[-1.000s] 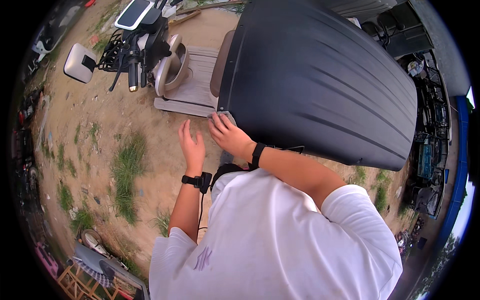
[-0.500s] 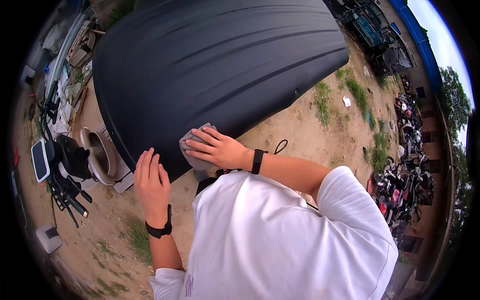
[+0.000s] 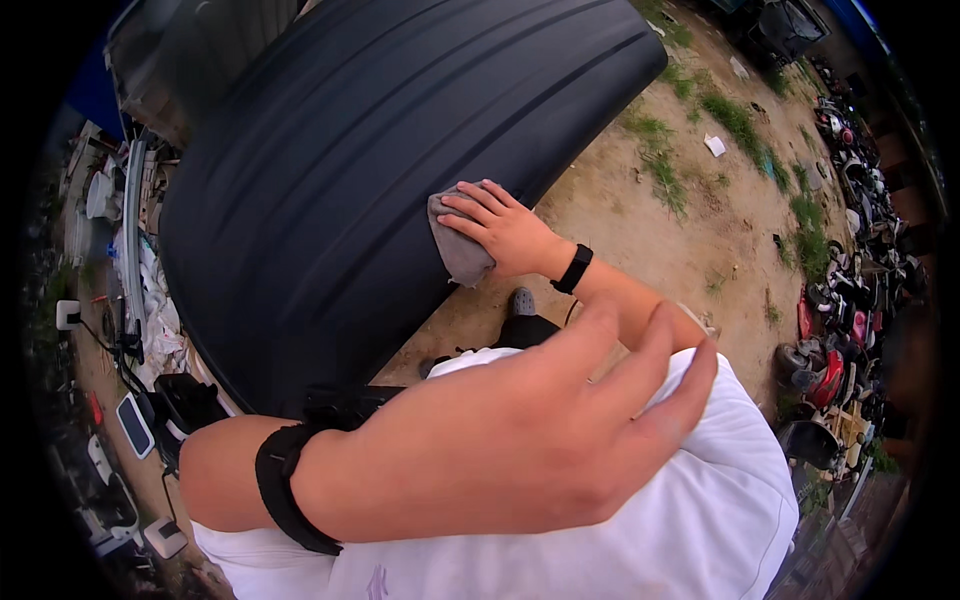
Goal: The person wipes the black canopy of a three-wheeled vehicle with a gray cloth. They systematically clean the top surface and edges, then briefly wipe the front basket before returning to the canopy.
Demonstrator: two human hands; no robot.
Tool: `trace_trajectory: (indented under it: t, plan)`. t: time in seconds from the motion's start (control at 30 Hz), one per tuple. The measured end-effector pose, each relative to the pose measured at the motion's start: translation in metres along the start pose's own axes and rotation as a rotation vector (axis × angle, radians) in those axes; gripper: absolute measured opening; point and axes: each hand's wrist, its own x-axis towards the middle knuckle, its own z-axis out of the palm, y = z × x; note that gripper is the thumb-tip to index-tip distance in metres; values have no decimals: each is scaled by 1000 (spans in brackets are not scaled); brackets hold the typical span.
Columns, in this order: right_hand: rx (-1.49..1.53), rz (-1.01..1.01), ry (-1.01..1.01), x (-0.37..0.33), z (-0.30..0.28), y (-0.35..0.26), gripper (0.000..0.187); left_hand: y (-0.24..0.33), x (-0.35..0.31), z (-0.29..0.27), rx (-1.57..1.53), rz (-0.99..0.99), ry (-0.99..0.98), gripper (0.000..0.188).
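A large black ribbed vehicle roof or cover (image 3: 330, 170) slopes away in front of me. Near its right edge, my right hand (image 3: 510, 235) presses a grey cloth (image 3: 462, 250) against the surface, its fingers spread over the cloth. My left hand (image 3: 530, 430) is raised close in front of my chest, well off the panel. Its fingers are bent loosely and apart, with nothing seen in them; the palm side is hidden. Dark bands circle both wrists.
At lower left is an electric scooter's handlebar with a mirror (image 3: 135, 425). Rubbish and a metal rail (image 3: 135, 240) lie along the left. Sandy ground (image 3: 610, 200) with grass tufts runs to the right, beside a row of parked scooters (image 3: 835, 340). My shoe (image 3: 521, 301) shows below.
My left hand has lifted from beside the panel's near edge toward my chest. My right hand and the cloth have moved farther up and right along the panel. The view has turned.
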Motion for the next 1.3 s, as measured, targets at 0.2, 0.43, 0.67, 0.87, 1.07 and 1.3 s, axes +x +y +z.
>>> trace_trajectory:
  t: [0.2,0.43,0.67,0.87,1.07,1.3]
  plan:
    - [-39,66,126,-24,-15,143,95,6,132,47,126,37,34,62]
    - [-86,80,144,-49,-42,300,98,-85,196,24,-38,4,-203,55]
    - [-149,238,57,-65,-59,398,103,-104,190,37,-63,-234,-240,37]
    - [-228,566,-8,-62,-86,509,97,-121,137,53,141,-455,-269,34]
    - [-280,589,68,28,-93,543,84,-70,-9,98,288,-1206,-516,42]
    - [-11,251,168,98,-48,324,104,-86,-40,193,76,-1384,-324,46]
